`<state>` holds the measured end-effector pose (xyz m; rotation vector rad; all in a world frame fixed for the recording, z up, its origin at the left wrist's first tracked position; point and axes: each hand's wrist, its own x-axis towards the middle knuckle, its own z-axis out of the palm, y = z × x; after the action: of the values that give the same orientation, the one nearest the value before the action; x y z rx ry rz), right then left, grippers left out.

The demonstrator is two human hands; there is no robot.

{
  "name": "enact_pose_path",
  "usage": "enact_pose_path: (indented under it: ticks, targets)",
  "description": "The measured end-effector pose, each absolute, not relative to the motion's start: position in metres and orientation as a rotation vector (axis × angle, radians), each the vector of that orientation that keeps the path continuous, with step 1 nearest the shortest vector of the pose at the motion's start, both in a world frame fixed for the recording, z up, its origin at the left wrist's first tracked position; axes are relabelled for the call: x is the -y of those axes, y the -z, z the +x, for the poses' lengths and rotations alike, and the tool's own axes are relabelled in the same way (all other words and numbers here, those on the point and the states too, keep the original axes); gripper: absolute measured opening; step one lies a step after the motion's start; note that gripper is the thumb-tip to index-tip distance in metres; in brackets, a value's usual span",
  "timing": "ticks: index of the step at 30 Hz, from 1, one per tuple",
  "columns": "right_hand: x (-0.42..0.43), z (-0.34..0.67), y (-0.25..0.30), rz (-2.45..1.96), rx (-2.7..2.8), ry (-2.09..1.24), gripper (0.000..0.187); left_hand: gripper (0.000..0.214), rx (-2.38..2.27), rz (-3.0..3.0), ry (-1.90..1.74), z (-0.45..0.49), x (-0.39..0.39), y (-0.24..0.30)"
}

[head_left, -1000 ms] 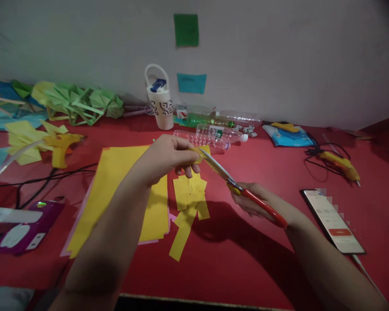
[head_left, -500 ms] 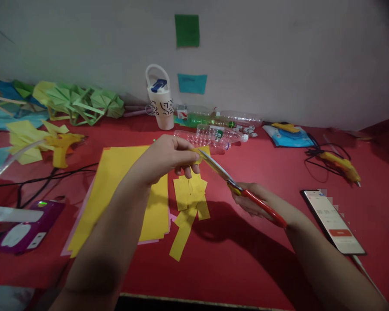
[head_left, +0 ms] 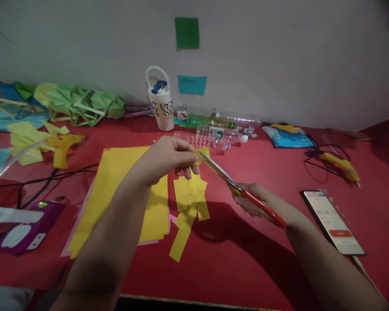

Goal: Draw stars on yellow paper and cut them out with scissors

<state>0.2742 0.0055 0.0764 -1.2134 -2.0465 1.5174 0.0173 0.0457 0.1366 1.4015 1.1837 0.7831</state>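
My left hand (head_left: 168, 157) pinches a small piece of yellow paper (head_left: 203, 152) above the red table (head_left: 246, 259). My right hand (head_left: 257, 203) grips red-handled scissors (head_left: 236, 188), whose blades reach up to the held paper. Below the hands lies a heap of cut yellow paper pieces (head_left: 189, 194). A stack of yellow sheets (head_left: 123, 190) lies under my left forearm.
A phone (head_left: 332, 221) with a lit screen lies at the right. A glue gun (head_left: 339, 163) with a cable sits behind it, another glue gun (head_left: 62, 147) at the left. Plastic bottles (head_left: 214, 129), a white cup (head_left: 162, 110) and folded green paper (head_left: 81, 103) line the wall.
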Motion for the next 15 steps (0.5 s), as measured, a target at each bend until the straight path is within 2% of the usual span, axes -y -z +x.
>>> enact_pose_path:
  ticks: [15]
  targets:
    - [-0.0088,0.2764,-0.0737,-1.201,2.014,-1.512,0.044,0.015,-1.072,1.472,-0.803,0.0177,-0.0442,-0.135]
